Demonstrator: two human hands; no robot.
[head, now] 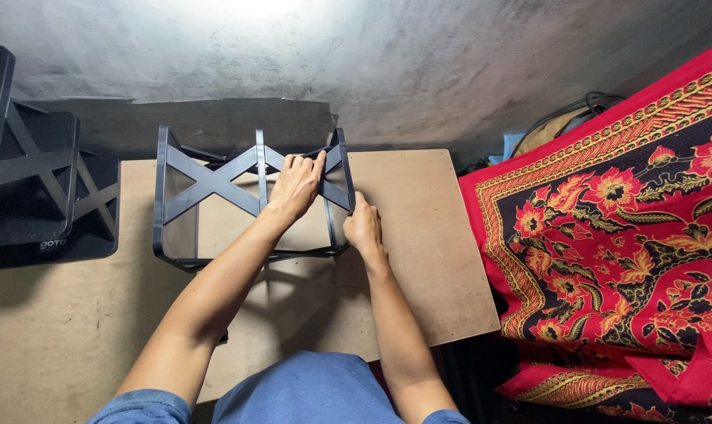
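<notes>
Blue lap (309, 389) nearest; black rack (214, 182) gripped, red cloth (623, 228) right.

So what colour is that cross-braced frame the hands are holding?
The frame is dark grey, nearly black, all over. It shows best in the head view, the only one here.

A red floral cloth (631, 235) lies right of the brown board (426, 259); black shelf parts (42, 188) stacked left

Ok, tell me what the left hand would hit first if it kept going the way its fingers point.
The left hand points away from the person; past the black rack frame it grips, likely the grey wall, though depth is unclear.
</notes>
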